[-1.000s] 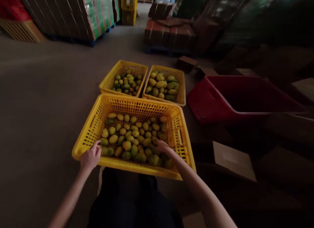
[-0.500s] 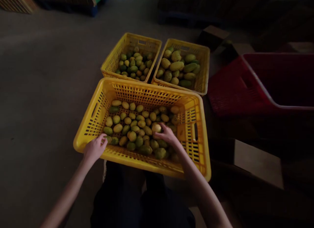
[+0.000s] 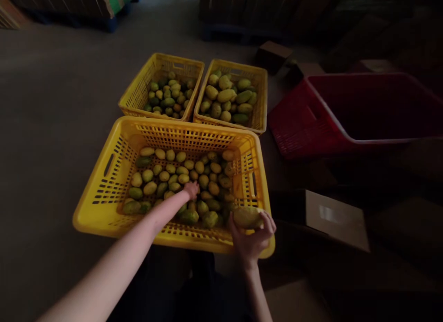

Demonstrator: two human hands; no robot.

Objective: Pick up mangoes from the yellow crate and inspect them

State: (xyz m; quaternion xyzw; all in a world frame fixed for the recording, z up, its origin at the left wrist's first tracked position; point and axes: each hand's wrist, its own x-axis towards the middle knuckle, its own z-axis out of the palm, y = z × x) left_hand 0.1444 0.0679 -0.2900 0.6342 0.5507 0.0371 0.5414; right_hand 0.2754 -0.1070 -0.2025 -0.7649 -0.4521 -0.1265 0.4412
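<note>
In the head view, a large yellow crate (image 3: pixel 104 211) with slotted walls sits in front of me, holding many oval yellow-green fruits (image 3: pixel 150 188). My right hand (image 3: pixel 252 241), at the crate's near right corner, grips one large, long yellow-green fruit (image 3: pixel 247 217) between thumb and fingers, above the rim. My left hand (image 3: pixel 191 190) reaches down into the middle of the crate among the fruits. Its fingers are curled, and whatever lies under them is hidden.
Behind stand two smaller yellow crates, a left one (image 3: pixel 138 89) with smaller fruits and a right one (image 3: pixel 262 98) with bigger fruits. A red crate (image 3: pixel 294 121) and a cardboard box (image 3: pixel 335 218) are on the right. Loaded pallets (image 3: pixel 238 33) stand at the back.
My left hand has moved from the near left rim into the crate's middle. My right hand has come back to the near right corner, now holding a large fruit. The view has shifted right.
</note>
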